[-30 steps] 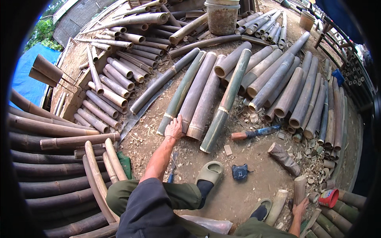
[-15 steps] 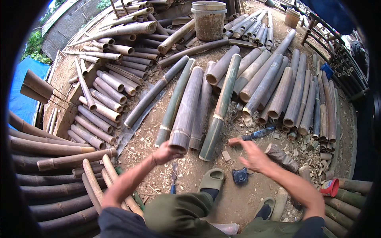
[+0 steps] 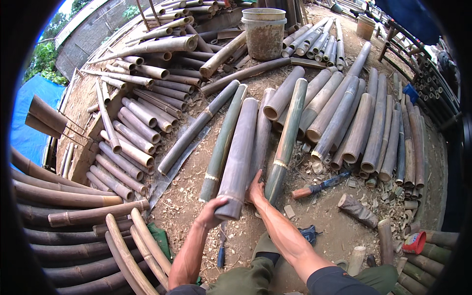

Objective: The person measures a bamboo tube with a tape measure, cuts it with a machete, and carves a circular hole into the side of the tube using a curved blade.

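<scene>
A thick greyish-brown bamboo tube (image 3: 239,152) slopes up and away in front of me, its near end raised toward me. My left hand (image 3: 212,214) grips that near end from the left. Against the tube's right side lies my right hand (image 3: 255,191), its fingers partly hidden and pointing up; it is also beside the lower end of another brown bamboo tube (image 3: 260,140). Green bamboo tubes lie on either side, one at left (image 3: 220,147) and one at right (image 3: 289,137).
A sheathed knife (image 3: 319,186) with a wooden handle lies to the right, near a short log (image 3: 356,210). A blue-handled tool (image 3: 221,253) and a dark tape measure (image 3: 309,234) rest near my legs. Bamboo piles flank both sides; a dirty bucket (image 3: 264,37) stands behind.
My right hand has moved left from beside the knife to the tube's side. The tube's near end, held in my left hand, sits lower in view, and my view has shifted.
</scene>
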{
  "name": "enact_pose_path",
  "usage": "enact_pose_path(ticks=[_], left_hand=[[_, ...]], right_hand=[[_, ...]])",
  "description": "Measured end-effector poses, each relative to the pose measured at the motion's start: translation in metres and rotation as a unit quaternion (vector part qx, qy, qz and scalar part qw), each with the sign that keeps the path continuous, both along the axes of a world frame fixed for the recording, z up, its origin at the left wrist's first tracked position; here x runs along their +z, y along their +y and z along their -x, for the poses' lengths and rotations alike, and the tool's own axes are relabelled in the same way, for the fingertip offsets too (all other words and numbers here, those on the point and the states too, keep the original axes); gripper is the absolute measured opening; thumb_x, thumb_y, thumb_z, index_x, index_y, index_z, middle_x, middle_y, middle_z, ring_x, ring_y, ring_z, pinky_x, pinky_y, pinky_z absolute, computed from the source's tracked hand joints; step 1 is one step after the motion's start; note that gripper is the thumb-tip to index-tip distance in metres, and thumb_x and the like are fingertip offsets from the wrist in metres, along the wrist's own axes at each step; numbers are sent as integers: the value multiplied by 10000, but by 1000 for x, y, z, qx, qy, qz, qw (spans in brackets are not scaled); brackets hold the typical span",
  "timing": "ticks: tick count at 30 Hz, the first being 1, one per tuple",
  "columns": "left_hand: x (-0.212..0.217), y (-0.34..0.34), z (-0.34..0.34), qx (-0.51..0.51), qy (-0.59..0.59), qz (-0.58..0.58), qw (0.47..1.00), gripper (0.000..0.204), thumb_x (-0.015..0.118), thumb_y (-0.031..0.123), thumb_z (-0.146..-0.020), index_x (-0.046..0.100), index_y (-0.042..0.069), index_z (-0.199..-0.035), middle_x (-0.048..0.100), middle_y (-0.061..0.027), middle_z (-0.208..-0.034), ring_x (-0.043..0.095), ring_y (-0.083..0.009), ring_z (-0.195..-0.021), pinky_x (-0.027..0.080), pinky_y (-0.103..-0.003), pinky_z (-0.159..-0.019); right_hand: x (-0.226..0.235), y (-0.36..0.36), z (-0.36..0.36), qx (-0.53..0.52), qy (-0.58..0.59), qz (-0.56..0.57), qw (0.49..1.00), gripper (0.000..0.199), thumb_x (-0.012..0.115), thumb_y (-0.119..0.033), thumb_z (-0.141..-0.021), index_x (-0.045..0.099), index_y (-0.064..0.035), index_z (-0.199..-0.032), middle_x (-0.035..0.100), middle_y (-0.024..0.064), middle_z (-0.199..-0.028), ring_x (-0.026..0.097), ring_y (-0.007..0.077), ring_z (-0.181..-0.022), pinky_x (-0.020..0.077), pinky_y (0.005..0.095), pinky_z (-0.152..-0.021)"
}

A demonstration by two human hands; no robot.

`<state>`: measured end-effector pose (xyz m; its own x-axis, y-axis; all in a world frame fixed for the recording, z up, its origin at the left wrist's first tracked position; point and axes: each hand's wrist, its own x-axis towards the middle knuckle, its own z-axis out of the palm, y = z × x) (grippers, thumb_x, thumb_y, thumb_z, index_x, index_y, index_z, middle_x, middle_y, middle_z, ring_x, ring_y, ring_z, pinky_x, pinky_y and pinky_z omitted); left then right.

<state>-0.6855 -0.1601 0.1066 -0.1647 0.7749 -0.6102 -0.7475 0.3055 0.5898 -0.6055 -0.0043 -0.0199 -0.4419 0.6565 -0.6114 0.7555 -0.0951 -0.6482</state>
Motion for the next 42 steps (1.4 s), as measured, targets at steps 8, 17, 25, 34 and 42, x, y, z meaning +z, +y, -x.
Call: enact_pose_path(ticks=[8, 17, 25, 34, 42], left_hand=[[-41, -108, -66, 95, -253, -164, 949, 958, 692, 498, -696, 371, -54, -1410, 547, -261, -1281, 586, -396, -1140, 422, -602, -1023], [-72, -135, -97, 61, -148, -28, 987, 1024, 602, 709, -752, 392, -64, -1390, 555, -288, -1262, 590, -451, -1111, 439, -609, -997], [-56, -139, -126, 72, -113, 37, 990, 761, 697, 464, -795, 478, -29, -1332, 601, -174, -1246, 604, -278, -1109, 474, -407, -995], [2, -111, -175, 0, 365, 134, 921, 846, 865, 304, -642, 453, -57, -1286, 635, -184, -1121, 632, -251, -994, 501, -367, -899], [-39, -61, -99, -85, 642, 244, 721, 888, 722, 500, -786, 384, -73, -1374, 442, -315, -1342, 473, -424, -1240, 398, -473, -1041]], right_hand=[[61, -47, -143, -135, 528, 501, 672, 890, 652, -203, -679, 299, 34, -1461, 466, 171, -1423, 487, 307, -1284, 334, 432, -1136], [90, -67, -199, -72, 381, 400, 830, 939, 590, -627, -821, 320, 20, -1446, 503, 299, -1329, 576, 383, -1168, 473, 488, -1015], [96, -104, -223, -169, 377, 469, 781, 692, 685, -403, -844, 453, 12, -1347, 588, 180, -1239, 614, 272, -1101, 514, 407, -950], [121, -133, -226, -123, 249, 123, 953, 818, 857, -276, -669, 460, 70, -1295, 619, 185, -1164, 608, 250, -1063, 490, 353, -936], [148, -132, -264, -104, 355, 75, 926, 879, 821, -379, -689, 429, 70, -1334, 596, 178, -1194, 576, 246, -1101, 449, 349, -976]])
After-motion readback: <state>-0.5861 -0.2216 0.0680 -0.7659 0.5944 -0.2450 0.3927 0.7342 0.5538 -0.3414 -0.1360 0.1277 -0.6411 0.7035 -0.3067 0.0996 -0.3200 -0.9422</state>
